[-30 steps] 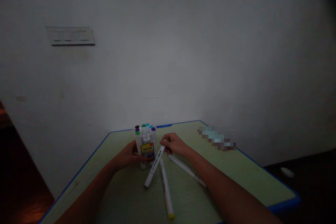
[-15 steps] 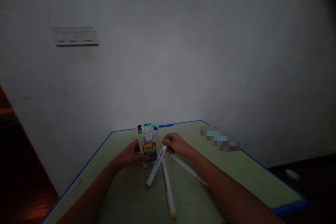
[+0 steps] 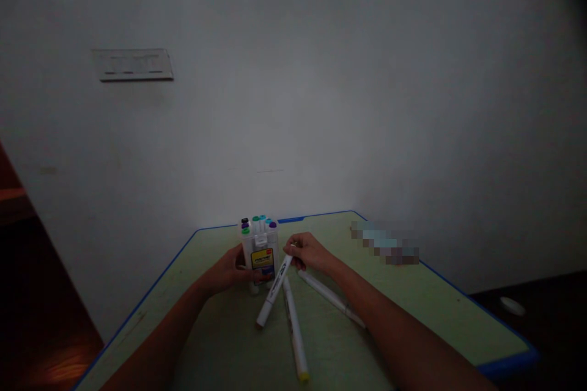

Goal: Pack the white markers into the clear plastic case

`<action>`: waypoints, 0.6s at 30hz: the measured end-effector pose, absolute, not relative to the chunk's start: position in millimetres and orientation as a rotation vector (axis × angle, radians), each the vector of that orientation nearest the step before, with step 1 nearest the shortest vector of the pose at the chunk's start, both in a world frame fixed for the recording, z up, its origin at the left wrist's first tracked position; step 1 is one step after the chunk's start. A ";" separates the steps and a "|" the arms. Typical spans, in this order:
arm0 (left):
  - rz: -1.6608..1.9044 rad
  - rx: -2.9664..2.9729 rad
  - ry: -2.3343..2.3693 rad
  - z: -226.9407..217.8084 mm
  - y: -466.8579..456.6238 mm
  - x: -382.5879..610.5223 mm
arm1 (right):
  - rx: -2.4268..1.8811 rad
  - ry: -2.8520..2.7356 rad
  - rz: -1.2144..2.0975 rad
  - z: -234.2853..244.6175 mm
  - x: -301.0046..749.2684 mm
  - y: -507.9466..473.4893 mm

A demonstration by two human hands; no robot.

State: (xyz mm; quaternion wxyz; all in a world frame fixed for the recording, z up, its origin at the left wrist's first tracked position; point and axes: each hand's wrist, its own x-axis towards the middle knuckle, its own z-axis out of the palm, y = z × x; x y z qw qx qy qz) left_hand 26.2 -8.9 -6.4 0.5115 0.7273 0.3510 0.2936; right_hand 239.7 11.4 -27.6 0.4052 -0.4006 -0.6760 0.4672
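A clear plastic marker case (image 3: pixel 262 244) stands upright on the table, several capped markers showing at its top. My left hand (image 3: pixel 229 272) grips its left side, the thumb across the yellow and black label. Just right of the case, my right hand (image 3: pixel 306 250) pinches the upper end of a white marker (image 3: pixel 275 290) with dark lettering. That marker slants down to the left in front of the case. Below it lies a white marker with a yellow end (image 3: pixel 296 336). Another white marker (image 3: pixel 328 293) lies partly under my right forearm.
The light green table (image 3: pixel 220 342) has a blue edge and stands against a grey wall (image 3: pixel 293 104). A blurred-out, pale flat item (image 3: pixel 385 243) lies at its right edge. A plate-like fixture (image 3: pixel 132 65) is on the wall. A white object (image 3: pixel 512 305) lies beyond the table at right.
Almost nothing differs. The whole view has shifted very slightly, while both hands keep their hold on the case and the marker.
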 end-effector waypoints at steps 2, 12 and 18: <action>0.722 1.749 0.844 -6.9 -8.6 25.9 | -1.010 -1.710 1.182 -26.7 239.8 10.7; 0.733 1.781 0.860 -10.3 -4.8 23.8 | -1.023 -1.701 1.178 -28.7 239.6 13.6; 0.765 1.737 0.834 -7.3 -11.5 26.3 | -1.030 -1.738 1.163 -27.4 239.9 5.8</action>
